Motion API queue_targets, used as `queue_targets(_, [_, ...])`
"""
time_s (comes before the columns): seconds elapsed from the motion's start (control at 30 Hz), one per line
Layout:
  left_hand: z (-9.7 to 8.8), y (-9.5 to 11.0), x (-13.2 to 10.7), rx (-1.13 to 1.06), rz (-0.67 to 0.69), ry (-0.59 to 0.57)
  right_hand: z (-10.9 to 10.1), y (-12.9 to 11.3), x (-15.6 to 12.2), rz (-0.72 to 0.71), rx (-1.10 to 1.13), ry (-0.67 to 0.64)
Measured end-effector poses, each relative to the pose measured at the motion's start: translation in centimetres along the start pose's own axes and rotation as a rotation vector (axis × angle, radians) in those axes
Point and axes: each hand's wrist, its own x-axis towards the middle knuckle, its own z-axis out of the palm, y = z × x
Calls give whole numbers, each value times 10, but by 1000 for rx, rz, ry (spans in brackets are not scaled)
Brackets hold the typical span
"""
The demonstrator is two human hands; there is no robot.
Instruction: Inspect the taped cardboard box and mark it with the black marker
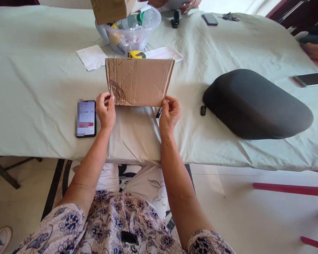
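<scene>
A rectangular piece of brown cardboard (pixel 143 82) is held up in front of me, tilted above the cloth. Dark scribbled curves mark its lower left corner, and thin lines run along its upper left. My left hand (pixel 106 111) pinches the lower left corner between thumb and fingers. At the lower right corner my right hand (pixel 170 114) grips it the same way. Partly hidden beside my right hand lies a black marker (pixel 159 112). A smartphone (pixel 86 118) with a lit screen lies just left of my left hand.
A pale green cloth (pixel 42 88) covers the table. Behind the cardboard are a yellow tape measure (pixel 136 54), papers (pixel 92 57) and a plastic basin (pixel 134 37) of bottles under a cardboard box (pixel 111 10). A dark padded seat (pixel 259 104) and small black cylinder (pixel 202 110) lie right. Other people's hands show at the edges.
</scene>
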Motion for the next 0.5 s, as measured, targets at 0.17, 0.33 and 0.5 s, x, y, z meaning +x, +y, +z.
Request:
queue_targets(0.17, [3,-2,-2,-6,-2,-42,1,6,0,5,-1,-28])
queue_targets(0.33, [8,4,-10,129,-37,-117,4,7,-7,-53,-145,-114])
queue_targets(0.5, [18,19,-23,212,-42,-136,10,-4,-19,-131,-326,-133])
